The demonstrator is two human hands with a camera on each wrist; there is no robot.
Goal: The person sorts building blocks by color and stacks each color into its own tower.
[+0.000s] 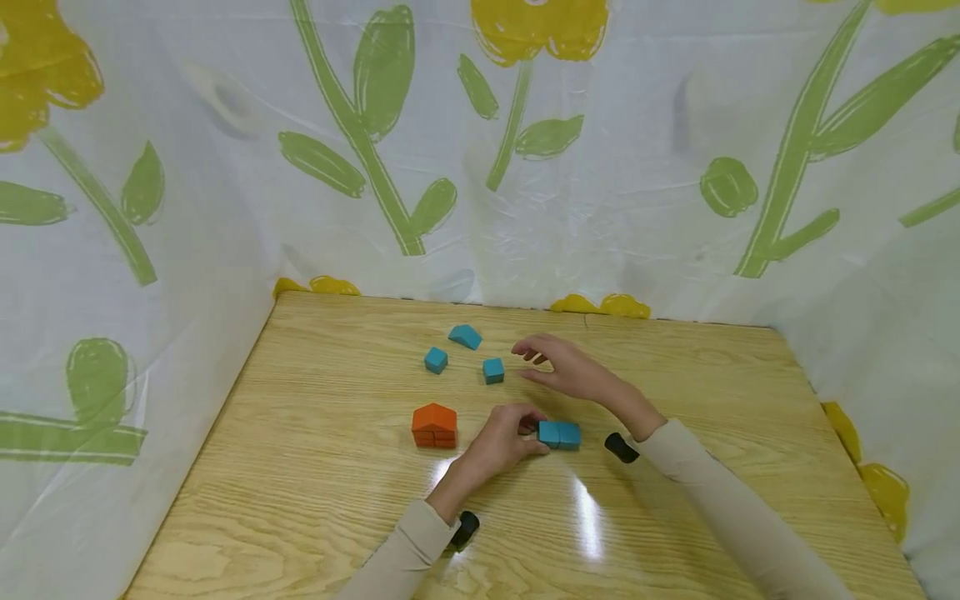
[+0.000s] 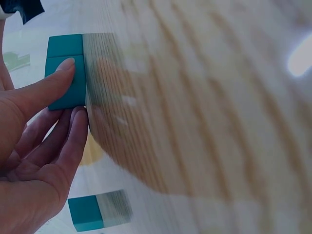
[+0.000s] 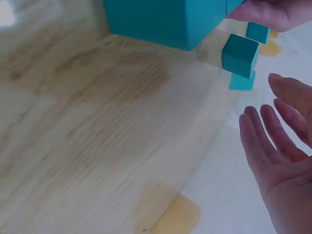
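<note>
Two blue blocks (image 1: 559, 435) stand side by side on the table, touching each other. My left hand (image 1: 501, 435) grips their left end, the thumb lying on the near face and the fingers behind, as the left wrist view shows on the blue block (image 2: 68, 90). Above the table my right hand (image 1: 570, 367) is held with its fingers loosely spread and nothing in them. Just left of its fingertips is a blue cube (image 1: 492, 371), apart from the hand. Another blue cube (image 1: 436, 360) and a blue roof-shaped block (image 1: 465, 336) lie farther left and back.
Left of my left hand stands a small orange house-like stack (image 1: 434, 425) with a peaked top. The wood-grain table (image 1: 315, 500) meets white flower-printed sheeting (image 1: 637, 167) at the back and sides. Black wrist devices (image 1: 621, 447) are worn on both arms.
</note>
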